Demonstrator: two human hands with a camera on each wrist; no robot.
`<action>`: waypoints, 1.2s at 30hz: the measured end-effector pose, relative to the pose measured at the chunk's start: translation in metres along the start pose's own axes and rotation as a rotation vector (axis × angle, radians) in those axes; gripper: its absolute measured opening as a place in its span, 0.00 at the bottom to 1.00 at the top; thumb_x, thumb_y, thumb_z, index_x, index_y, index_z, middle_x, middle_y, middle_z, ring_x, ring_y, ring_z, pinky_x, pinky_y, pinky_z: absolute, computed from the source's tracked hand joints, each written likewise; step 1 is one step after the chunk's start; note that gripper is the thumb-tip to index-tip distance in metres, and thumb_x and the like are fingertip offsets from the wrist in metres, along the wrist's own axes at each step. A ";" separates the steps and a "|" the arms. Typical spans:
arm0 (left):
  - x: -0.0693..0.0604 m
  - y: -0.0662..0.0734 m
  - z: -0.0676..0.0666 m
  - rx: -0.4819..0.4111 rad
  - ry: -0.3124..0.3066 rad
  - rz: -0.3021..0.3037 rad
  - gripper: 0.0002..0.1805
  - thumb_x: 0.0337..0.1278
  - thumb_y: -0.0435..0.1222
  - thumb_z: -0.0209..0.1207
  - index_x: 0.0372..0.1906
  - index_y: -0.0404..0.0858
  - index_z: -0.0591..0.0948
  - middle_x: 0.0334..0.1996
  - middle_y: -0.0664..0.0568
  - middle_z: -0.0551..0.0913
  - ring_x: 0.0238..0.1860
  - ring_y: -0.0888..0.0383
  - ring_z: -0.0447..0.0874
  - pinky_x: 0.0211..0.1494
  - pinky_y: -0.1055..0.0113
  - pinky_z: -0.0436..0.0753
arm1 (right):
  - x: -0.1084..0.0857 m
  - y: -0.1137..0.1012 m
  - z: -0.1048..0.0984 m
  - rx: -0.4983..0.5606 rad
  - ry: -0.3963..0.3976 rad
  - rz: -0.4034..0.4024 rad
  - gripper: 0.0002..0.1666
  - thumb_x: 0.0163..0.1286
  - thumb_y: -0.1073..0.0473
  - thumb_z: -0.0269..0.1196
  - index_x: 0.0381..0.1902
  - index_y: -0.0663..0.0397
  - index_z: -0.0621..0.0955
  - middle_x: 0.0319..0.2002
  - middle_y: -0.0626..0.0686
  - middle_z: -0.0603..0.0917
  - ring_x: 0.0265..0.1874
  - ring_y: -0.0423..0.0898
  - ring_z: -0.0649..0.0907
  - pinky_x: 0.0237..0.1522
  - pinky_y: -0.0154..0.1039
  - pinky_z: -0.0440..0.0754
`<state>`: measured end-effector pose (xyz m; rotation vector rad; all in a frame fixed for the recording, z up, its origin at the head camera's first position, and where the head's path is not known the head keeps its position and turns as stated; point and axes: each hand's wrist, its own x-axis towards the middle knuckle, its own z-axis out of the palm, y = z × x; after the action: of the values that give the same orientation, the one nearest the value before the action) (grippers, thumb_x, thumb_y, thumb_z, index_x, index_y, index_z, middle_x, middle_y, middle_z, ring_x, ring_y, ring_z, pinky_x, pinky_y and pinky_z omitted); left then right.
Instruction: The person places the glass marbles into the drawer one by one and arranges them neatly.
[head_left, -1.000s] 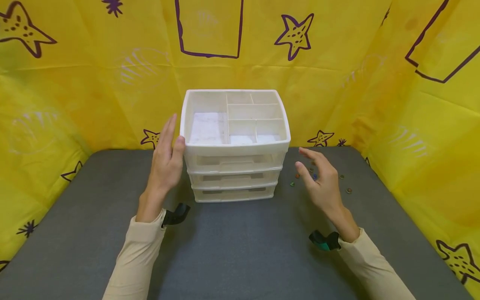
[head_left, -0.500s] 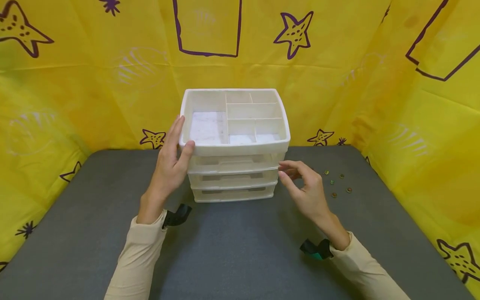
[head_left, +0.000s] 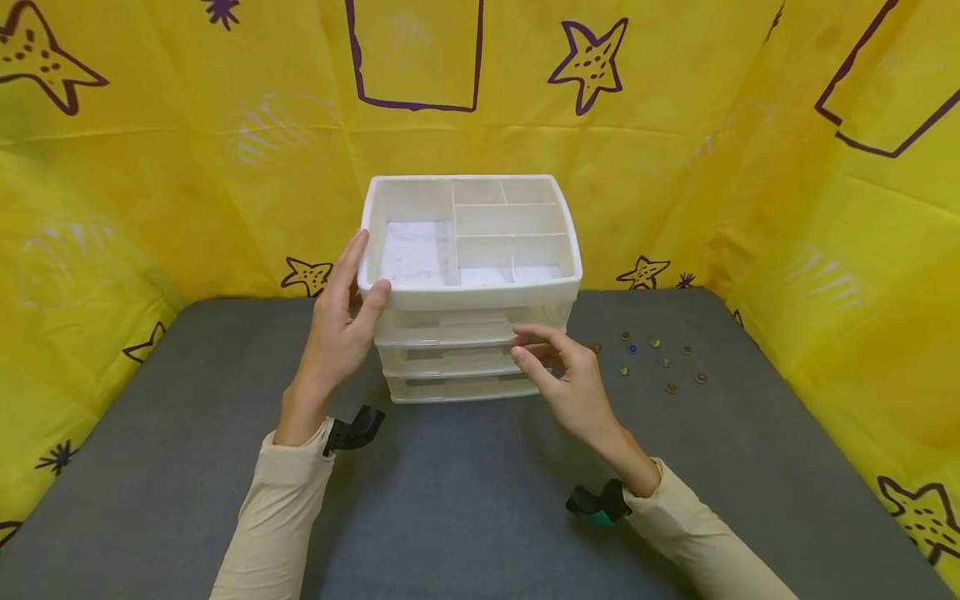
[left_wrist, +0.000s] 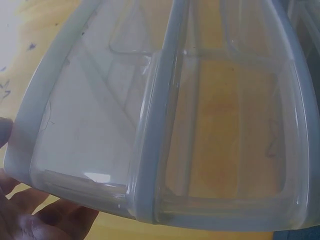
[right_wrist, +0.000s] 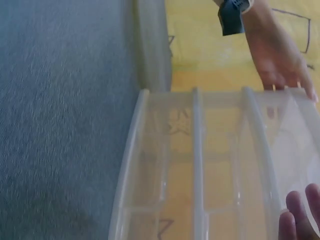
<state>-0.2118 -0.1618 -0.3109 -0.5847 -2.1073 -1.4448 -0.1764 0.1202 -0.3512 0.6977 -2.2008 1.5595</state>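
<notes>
A white plastic drawer unit [head_left: 474, 296] stands on the grey table, with several see-through drawers under a divided top tray. My left hand [head_left: 337, 333] holds its upper left corner, thumb on the front rim and fingers along the side. In the left wrist view, the left fingers [left_wrist: 65, 215] show beside the unit's edge. My right hand [head_left: 566, 375] is in front of the top drawer [head_left: 450, 327], its bent fingertips at the drawer's lower lip. In the right wrist view, right fingers [right_wrist: 296, 215] appear by that lip; whether they touch it I cannot tell.
Several small round coloured pieces [head_left: 667, 362] lie scattered on the table to the right of the unit. Yellow cloth [head_left: 480, 142] with starfish drawings surrounds the back and sides. The grey table [head_left: 450, 500] spreads in front of the unit.
My left hand has come onto the unit's corner. My right hand has moved left from beside the small pieces to the front of the top drawer, uncovering the pieces.
</notes>
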 end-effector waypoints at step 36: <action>0.002 0.006 0.000 -0.198 0.015 -0.075 0.39 0.65 0.24 0.56 0.78 0.38 0.56 0.75 0.41 0.63 0.66 0.40 0.72 0.55 0.80 0.79 | 0.006 -0.001 0.047 0.316 -0.035 0.255 0.21 0.74 0.60 0.59 0.61 0.62 0.78 0.53 0.64 0.85 0.36 0.50 0.89 0.43 0.39 0.87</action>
<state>-0.2097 -0.1595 -0.3056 -0.5715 -2.0080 -1.7081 -0.1811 0.0746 -0.3625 0.5493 -2.1583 2.0680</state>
